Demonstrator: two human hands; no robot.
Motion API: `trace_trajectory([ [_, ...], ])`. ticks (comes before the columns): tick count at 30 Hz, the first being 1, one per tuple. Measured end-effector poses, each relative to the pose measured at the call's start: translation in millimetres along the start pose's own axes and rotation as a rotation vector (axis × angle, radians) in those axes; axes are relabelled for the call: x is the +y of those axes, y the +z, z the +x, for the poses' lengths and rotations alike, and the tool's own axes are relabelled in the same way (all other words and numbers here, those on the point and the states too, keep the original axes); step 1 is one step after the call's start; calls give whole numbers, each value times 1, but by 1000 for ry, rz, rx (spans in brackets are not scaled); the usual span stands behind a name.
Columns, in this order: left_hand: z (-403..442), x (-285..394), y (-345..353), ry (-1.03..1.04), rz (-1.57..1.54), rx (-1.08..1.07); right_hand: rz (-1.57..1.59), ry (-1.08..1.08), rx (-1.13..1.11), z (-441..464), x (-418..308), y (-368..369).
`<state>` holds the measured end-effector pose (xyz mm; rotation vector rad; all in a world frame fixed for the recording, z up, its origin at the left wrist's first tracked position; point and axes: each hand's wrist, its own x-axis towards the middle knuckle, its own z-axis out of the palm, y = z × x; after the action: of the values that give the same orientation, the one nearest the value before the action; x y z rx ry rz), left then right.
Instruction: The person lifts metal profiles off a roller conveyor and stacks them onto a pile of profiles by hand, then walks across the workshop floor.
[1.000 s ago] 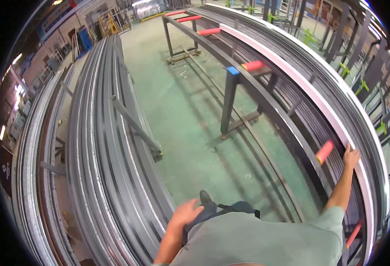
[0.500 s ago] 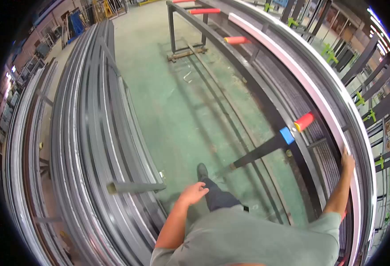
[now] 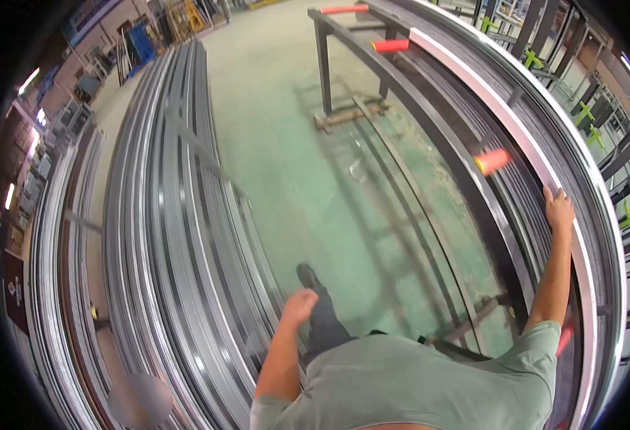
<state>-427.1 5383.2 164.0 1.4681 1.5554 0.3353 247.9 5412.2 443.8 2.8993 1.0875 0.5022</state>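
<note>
My right hand (image 3: 559, 209) rests on a long white profile (image 3: 505, 115) on the right, its fingers over the profile's near edge. This profile lies lengthwise along a dark metal rack (image 3: 430, 115) with red rollers (image 3: 493, 161). My left hand (image 3: 300, 306) hangs in front of my body above my leg, touching nothing; it is slightly blurred and its fingers look curled. To its left lies a stack of long grey metal profiles (image 3: 161, 201).
Green floor (image 3: 279, 172) runs between the stack and the rack. A long bar (image 3: 419, 193) lies low beside the rack. More profiles (image 3: 50, 272) lie at the far left. Frames with green clamps (image 3: 533, 60) stand at the right. A blue sheet (image 3: 141, 44) is at the back left.
I have moved forward along the rack; its far end is nearer, and the blue-marked leg has gone out of view. My right hand stays on the white profile. My left hand has swung slightly.
</note>
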Motion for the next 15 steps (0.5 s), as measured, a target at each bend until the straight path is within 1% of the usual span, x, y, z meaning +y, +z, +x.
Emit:
trace_trajectory([
  [1,40,-7,-15,-72,13,-117,-32,8,57,17,-34,8],
  [2,80,-24,-24,-123,-123,-228,-76,6,98,28,-63,24],
  [3,114,-23,-45,-103,-6,-333,-128,1,151,43,-98,31],
  [6,192,22,-139,-155,70,-394,-57,203,189,91,-199,27],
  [7,245,-37,-140,-91,-1,-361,47,237,89,112,-235,9],
  [8,265,-21,-176,-144,33,-329,72,198,70,130,-263,4],
  [10,316,55,-267,-211,118,-235,156,138,54,179,-315,-5],
  [11,352,64,-295,-179,123,-191,125,125,73,200,-341,-7],
  [13,435,91,-347,-93,138,-186,65,68,117,246,-401,-3],
  [14,472,98,-368,-64,138,-184,92,88,157,268,-430,3],
  [15,516,111,-391,-23,155,-134,113,101,193,290,-456,9],
])
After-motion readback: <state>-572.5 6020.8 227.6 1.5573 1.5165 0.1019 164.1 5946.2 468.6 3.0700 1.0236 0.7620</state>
